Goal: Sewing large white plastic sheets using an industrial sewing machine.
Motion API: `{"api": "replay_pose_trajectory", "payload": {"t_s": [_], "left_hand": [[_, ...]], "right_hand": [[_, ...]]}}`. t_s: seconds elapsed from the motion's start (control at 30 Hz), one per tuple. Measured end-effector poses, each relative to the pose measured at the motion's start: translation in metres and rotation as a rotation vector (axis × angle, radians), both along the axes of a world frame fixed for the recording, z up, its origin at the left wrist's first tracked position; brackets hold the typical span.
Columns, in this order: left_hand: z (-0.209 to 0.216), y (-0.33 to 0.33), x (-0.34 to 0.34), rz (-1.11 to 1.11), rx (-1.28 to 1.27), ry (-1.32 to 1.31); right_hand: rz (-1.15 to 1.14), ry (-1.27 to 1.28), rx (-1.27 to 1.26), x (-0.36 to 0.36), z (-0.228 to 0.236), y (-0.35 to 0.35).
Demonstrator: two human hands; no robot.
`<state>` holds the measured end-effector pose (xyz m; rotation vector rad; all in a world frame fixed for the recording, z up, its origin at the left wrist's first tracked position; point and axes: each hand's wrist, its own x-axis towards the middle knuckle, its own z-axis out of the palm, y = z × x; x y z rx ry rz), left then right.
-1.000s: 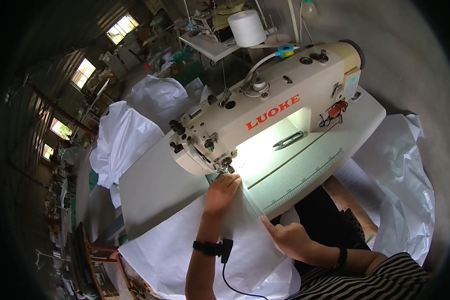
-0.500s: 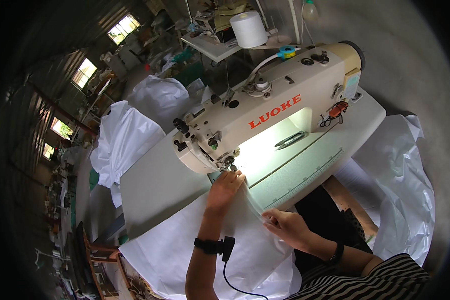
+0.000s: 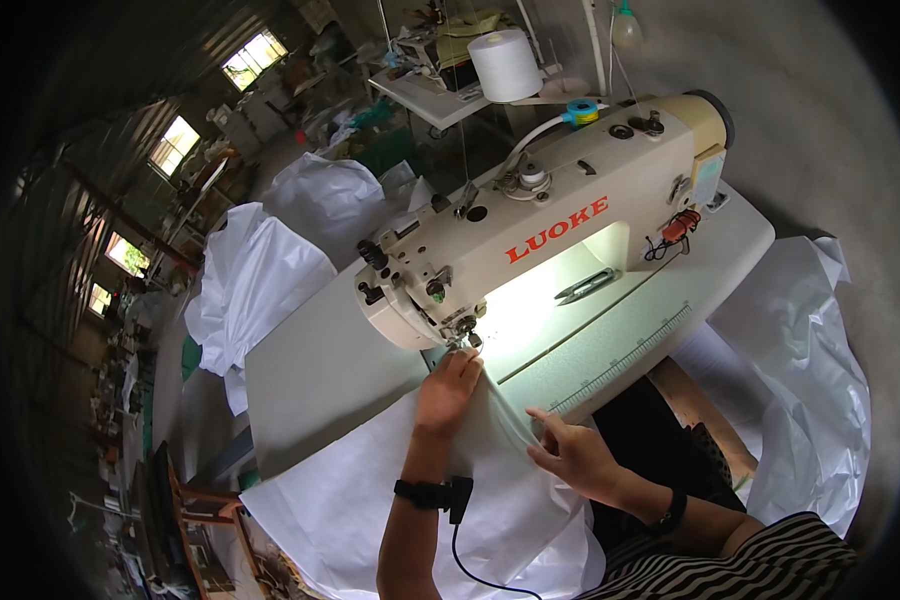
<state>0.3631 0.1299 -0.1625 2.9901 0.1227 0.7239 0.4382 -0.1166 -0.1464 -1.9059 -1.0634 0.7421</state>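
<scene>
A cream-coloured sewing machine [image 3: 555, 215] stands on a pale table, its lamp lighting the needle area. A white, smooth sheet [image 3: 370, 500] is spread over the table's near edge and hangs down toward my lap. My left hand [image 3: 448, 392] is closed on the sheet's narrow edge, right by the presser foot [image 3: 467, 335]; its fingertips are partly hidden there. Nearer to me, my right hand [image 3: 580, 460] is beside the sheet's folded right edge [image 3: 508, 412]. Its index finger points out and the thumb stands apart from it, with nothing gripped between them.
Thread snips [image 3: 587, 286] lie under the machine's arm. A ruler scale [image 3: 620, 355] runs along the table's near edge. A white thread cone [image 3: 505, 66] stands behind. White sheeting is heaped beyond the table [image 3: 260, 290] and at the right [image 3: 805, 370]. A wooden stool [image 3: 210, 515] stands lower left.
My right hand has loosened from the sheet's edge and its index finger has straightened. My left hand stays by the presser foot. The whole view has shifted slightly.
</scene>
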Motion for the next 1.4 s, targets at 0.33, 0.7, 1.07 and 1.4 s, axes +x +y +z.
{"api": "replay_pose_trajectory", "payload": {"t_s": [0.33,0.7,1.07,1.4], "left_hand": [[0.0,-0.027,-0.018,0.172,-0.025,0.021],[0.004,-0.033,-0.019,0.267,-0.099,0.082],[-0.01,-0.056,-0.024,0.432,-0.196,0.121],[-0.006,-0.05,-0.021,0.38,-0.201,0.089]], "right_hand": [[0.163,-0.723,-0.008,-0.019,-0.002,0.018],[0.223,-0.476,0.086,-0.003,-0.001,0.037],[0.246,-0.508,0.092,0.003,-0.004,0.048],[0.063,-0.542,0.348,0.092,0.029,0.103]]}}
